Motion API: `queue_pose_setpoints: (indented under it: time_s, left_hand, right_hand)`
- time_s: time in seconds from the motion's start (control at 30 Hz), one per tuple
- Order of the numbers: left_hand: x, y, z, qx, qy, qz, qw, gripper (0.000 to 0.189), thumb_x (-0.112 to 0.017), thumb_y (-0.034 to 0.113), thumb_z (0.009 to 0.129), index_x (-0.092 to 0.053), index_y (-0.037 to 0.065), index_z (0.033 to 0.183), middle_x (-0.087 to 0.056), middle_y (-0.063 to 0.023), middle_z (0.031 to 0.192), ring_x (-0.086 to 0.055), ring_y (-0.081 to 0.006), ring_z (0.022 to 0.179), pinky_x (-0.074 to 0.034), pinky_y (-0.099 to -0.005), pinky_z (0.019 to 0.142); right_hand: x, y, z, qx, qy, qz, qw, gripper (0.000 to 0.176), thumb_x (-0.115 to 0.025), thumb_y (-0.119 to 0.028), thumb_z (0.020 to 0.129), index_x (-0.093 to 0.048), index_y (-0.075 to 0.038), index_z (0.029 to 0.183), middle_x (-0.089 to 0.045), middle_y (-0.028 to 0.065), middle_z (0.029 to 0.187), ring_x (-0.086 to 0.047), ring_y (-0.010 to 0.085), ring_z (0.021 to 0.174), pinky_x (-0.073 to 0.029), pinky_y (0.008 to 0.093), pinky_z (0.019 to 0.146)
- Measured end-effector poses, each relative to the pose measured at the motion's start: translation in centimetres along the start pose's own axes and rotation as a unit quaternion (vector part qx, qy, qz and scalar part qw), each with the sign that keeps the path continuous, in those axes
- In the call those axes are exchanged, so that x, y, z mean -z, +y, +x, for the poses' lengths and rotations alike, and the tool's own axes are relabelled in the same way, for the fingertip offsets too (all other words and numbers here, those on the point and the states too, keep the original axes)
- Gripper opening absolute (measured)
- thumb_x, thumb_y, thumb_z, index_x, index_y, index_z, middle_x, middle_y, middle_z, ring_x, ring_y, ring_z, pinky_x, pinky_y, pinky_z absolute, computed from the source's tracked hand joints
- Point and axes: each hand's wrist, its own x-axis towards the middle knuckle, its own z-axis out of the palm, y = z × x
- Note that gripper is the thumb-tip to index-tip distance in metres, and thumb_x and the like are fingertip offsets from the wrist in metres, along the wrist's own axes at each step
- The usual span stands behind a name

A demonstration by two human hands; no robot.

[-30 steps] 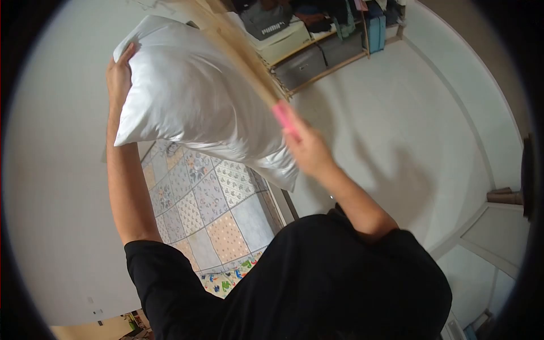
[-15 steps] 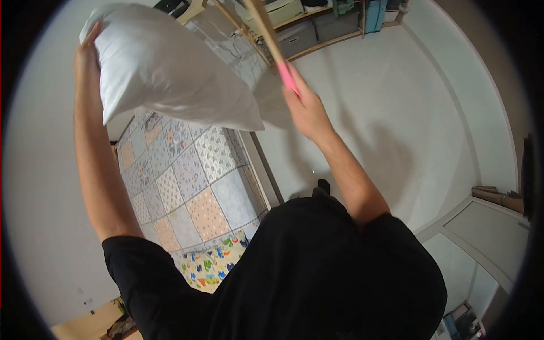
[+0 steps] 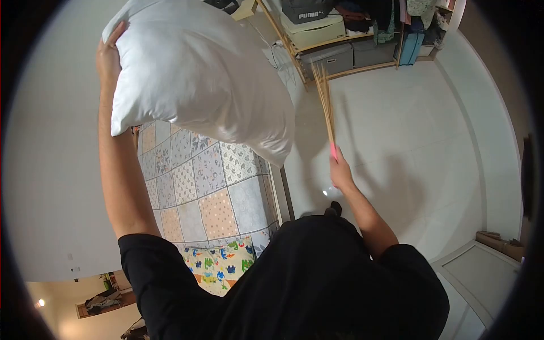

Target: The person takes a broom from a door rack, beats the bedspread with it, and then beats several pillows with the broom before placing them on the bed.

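A large white pillow [image 3: 198, 73] hangs in the air over the bed, held at its upper left edge by my left hand [image 3: 109, 56], fingers gripping the cloth. My right hand [image 3: 341, 173] is wrapped round the pink handle of a thin stick broom [image 3: 324, 99], whose splayed sticks point away from me over the floor. Pillow and broom are apart. Under the pillow lies a patchwork bedsheet [image 3: 192, 181] with floral and dotted squares. A small pillow [image 3: 218, 263] with a colourful animal print rests on the near end of the bed.
Wooden shelves [image 3: 368, 67] with grey boxes, clothes and a black bag stand at the back. A blue case [image 3: 411, 48] is beside them. Pale tiled floor [image 3: 391, 124] lies right of the bed. A white cabinet [image 3: 481, 272] is at the lower right.
My right hand has come down and nearer my body with the broom, whose sticks now show fully. The pillow is still in my left hand and appears larger and further right.
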Motion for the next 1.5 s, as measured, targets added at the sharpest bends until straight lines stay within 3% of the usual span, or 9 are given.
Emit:
queue_pose_setpoints:
  time_s: [0.17,0.23,0.43,0.6,0.7,0.87,0.97,1.17,1.5]
  left_hand:
    - [-4.1,1.3,-1.0,0.124,0.02,-0.085,0.988,0.027,-0.058,0.016,0.093,-0.069,-0.004,0.107,-0.069,-0.0139,0.103,-0.063,-0.019,0.094,-0.047,-0.0278,0.087]
    - [-4.9,2.7,-1.2,0.187,0.031,-0.216,0.958,0.025,-0.063,0.013,0.09,-0.068,-0.005,0.106,-0.069,-0.0123,0.103,-0.062,-0.0184,0.094,-0.046,-0.0277,0.086]
    - [-1.1,4.1,-1.5,0.157,-0.042,-0.041,0.986,0.035,-0.068,0.02,0.089,-0.064,-0.003,0.116,-0.07,-0.0075,0.101,-0.062,-0.0143,0.09,-0.048,-0.0266,0.082]
    - [4.8,7.5,0.6,0.101,-0.249,0.422,0.866,0.037,-0.053,0.019,0.092,-0.059,0.006,0.126,-0.068,-0.0174,0.107,-0.063,-0.0378,0.101,-0.048,-0.0421,0.087]
    - [9.9,6.3,-3.3,-0.107,-0.177,0.46,0.863,0.036,-0.052,0.005,0.083,-0.063,0.004,0.118,-0.068,-0.0168,0.103,-0.063,-0.0363,0.101,-0.047,-0.0423,0.09]
    - [18.9,10.6,-17.5,-0.16,-0.146,0.524,0.824,0.033,-0.053,-0.015,0.063,-0.065,0.002,0.088,-0.068,-0.008,0.091,-0.063,-0.0268,0.097,-0.038,-0.0522,0.108]
    - [21.3,10.1,-22.4,-0.093,-0.129,0.603,0.782,0.028,-0.061,-0.008,0.068,-0.068,0.006,0.091,-0.071,-0.0041,0.096,-0.063,-0.022,0.095,-0.046,-0.041,0.098]
    - [18.4,1.6,-21.9,0.052,0.024,0.243,0.968,0.022,-0.06,0.003,0.079,-0.068,0.003,0.099,-0.07,-0.0099,0.1,-0.067,-0.0248,0.094,-0.051,-0.032,0.084]
    - [11.7,7.1,-16.0,-0.087,0.063,0.126,0.986,0.019,-0.065,0.002,0.079,-0.064,0.001,0.098,-0.069,-0.0103,0.098,-0.067,-0.0229,0.09,-0.052,-0.031,0.081]
  right_hand:
    - [-3.7,-10.3,-4.9,0.396,0.065,0.018,0.916,0.052,-0.045,-0.022,0.099,-0.031,-0.016,0.149,-0.065,0.0243,0.099,-0.065,0.0388,0.086,-0.051,0.0433,0.073]
    - [-6.2,-6.3,-5.5,0.38,-0.047,-0.07,0.921,0.05,-0.042,-0.023,0.1,-0.033,-0.016,0.148,-0.064,0.0271,0.098,-0.064,0.0424,0.09,-0.051,0.0477,0.077]
    - [4.6,18.0,1.1,-0.164,-0.137,-0.201,0.956,0.052,-0.04,-0.023,0.094,-0.039,-0.026,0.146,-0.066,0.0197,0.089,-0.061,0.0265,0.055,-0.045,0.0394,0.042]
    - [9.1,16.0,-0.3,-0.134,0.0,-0.146,0.98,0.05,-0.038,-0.019,0.094,-0.04,-0.019,0.144,-0.058,0.0129,0.073,-0.052,0.0227,0.045,-0.04,0.0374,0.038]
    - [7.4,13.0,2.4,-0.094,0.001,-0.059,0.994,0.052,-0.038,-0.019,0.096,-0.036,-0.016,0.147,-0.043,0.0035,0.061,-0.042,0.0157,0.038,-0.035,0.032,0.033]
    - [2.7,-0.1,1.7,0.014,-0.005,-0.019,1.0,0.054,-0.041,-0.022,0.098,-0.032,-0.02,0.151,-0.038,-0.0016,0.06,-0.034,0.0083,0.04,-0.034,0.0263,0.034]
    - [-1.0,-10.6,0.0,0.077,-0.109,-0.004,0.991,0.051,-0.042,-0.022,0.099,-0.036,-0.019,0.149,-0.042,-0.0019,0.067,-0.038,0.0061,0.044,-0.035,0.0237,0.037]
    - [-11.6,-24.0,-6.8,0.197,-0.281,0.046,0.938,0.051,-0.049,-0.02,0.1,-0.036,-0.018,0.15,-0.049,-0.002,0.077,-0.042,0.003,0.054,-0.036,0.0192,0.049]
    - [-11.8,-25.7,-16.1,0.319,-0.239,0.093,0.912,0.054,-0.048,-0.007,0.097,-0.031,-0.003,0.148,-0.051,0.0205,0.138,-0.056,0.0203,0.114,-0.042,0.031,0.096]
